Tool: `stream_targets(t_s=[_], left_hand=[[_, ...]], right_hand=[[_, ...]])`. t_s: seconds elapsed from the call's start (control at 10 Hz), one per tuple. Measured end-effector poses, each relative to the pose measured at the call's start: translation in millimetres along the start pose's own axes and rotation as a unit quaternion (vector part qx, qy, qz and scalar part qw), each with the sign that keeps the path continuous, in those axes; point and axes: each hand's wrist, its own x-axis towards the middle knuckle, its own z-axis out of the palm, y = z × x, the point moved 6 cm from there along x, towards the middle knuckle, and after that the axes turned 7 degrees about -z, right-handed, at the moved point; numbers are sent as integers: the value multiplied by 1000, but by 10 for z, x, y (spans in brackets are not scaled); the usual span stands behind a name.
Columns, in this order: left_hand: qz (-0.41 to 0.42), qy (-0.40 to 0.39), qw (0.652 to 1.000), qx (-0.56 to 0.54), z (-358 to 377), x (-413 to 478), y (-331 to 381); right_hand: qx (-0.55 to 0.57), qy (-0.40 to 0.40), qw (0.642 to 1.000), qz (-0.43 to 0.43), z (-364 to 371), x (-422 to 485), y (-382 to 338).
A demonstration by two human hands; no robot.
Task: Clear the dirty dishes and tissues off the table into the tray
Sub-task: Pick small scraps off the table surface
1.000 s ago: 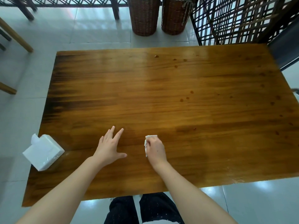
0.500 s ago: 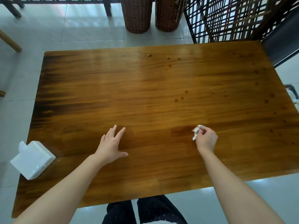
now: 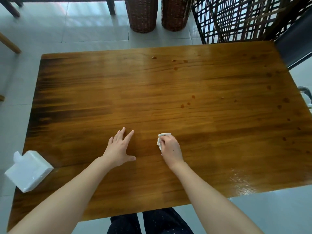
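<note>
A white tissue (image 3: 163, 139), largely hidden, is gripped by the curled right hand (image 3: 170, 149) against the table (image 3: 168, 85) near its front edge. The left hand (image 3: 119, 148) is laid flat nearby, fingers spread. A metal object (image 3: 306, 93) is cut off at right.

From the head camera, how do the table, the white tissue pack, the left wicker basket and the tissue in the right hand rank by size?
1. table
2. tissue pack and wicker basket: similar here; the basket is farther and cut off, so unranked
3. tissue, partly hidden under the right hand
</note>
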Motion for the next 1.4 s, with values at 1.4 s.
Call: stream_targets(t_s=[1.4], left_hand=[[31, 16, 998, -43, -369, 441, -491]], right_hand=[[-76, 25, 995, 62, 139, 1190, -518]])
